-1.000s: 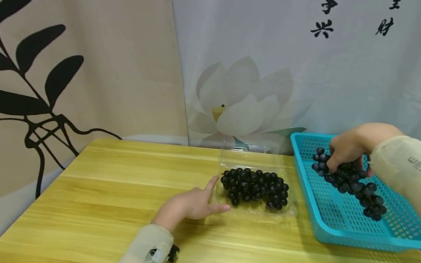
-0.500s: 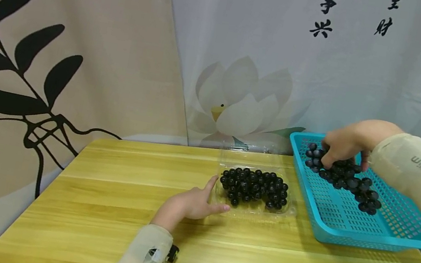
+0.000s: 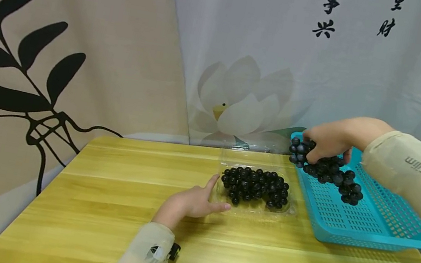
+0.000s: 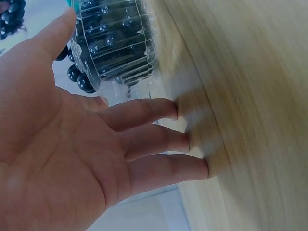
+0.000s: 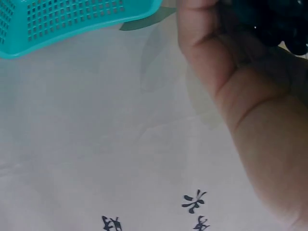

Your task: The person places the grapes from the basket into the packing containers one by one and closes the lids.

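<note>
My right hand point(image 3: 329, 138) grips a bunch of dark grapes point(image 3: 334, 173) above the left part of a blue plastic basket point(image 3: 349, 233). In the right wrist view only part of that bunch shows, dark beside the curled fingers. To the left, a clear plastic box point(image 3: 264, 212) lies with its lid up, and another bunch of dark grapes point(image 3: 253, 186) sits inside it. My left hand point(image 3: 194, 201) is at the box's left side with thumb and index finger spread against it. In the left wrist view its other fingertips point(image 4: 199, 167) rest on the table.
The wooden table point(image 3: 101, 225) extends in front and to the left. A patterned cloth point(image 3: 252, 40) with a printed flower, leaves and characters hangs behind the table's back edge. The basket's wall rises between its inside and the clear box.
My right hand has moved left with the bunch of grapes, from over the basket's middle toward its left rim. The left hand and the clear box stay where they were.
</note>
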`<state>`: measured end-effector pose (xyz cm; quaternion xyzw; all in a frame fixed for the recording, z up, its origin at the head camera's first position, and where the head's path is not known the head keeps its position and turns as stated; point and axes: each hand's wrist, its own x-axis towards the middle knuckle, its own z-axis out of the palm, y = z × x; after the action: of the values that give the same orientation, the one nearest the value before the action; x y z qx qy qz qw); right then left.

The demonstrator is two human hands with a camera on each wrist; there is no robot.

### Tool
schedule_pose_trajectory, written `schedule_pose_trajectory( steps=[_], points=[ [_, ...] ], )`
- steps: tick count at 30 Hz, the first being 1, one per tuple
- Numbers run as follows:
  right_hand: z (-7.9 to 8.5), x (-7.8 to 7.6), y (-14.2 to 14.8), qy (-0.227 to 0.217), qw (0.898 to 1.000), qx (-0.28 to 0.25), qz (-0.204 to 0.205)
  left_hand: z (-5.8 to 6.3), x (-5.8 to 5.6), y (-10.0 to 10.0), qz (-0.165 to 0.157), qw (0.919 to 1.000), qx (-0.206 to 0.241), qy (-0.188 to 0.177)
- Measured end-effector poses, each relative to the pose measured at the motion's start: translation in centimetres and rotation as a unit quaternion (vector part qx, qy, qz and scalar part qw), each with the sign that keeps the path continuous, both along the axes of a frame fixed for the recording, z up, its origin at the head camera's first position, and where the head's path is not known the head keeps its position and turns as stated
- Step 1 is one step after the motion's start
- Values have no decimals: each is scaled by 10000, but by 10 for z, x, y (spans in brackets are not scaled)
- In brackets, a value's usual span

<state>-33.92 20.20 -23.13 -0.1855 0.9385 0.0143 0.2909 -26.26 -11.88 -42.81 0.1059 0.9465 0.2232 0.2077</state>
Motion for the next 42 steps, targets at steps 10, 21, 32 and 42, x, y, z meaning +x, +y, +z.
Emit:
schedule_pose_trajectory(
  steps=[10, 21, 32, 42],
  points=[
    [5, 9, -23, 209, 9990, -131, 372, 0, -1, 1, 12, 10000, -35, 17],
    [0, 14, -42, 320, 9970, -208, 669, -3, -3, -1, -10, 10000, -29, -12],
    [-8, 14, -55, 316, 9952, -94, 925, -1, -3, -1, 4, 10000, -33, -31],
    [-18, 13, -62, 569, 9908, -73, 1229, 0, -4, -1, 27, 10000, -69, -32]
  ],
)
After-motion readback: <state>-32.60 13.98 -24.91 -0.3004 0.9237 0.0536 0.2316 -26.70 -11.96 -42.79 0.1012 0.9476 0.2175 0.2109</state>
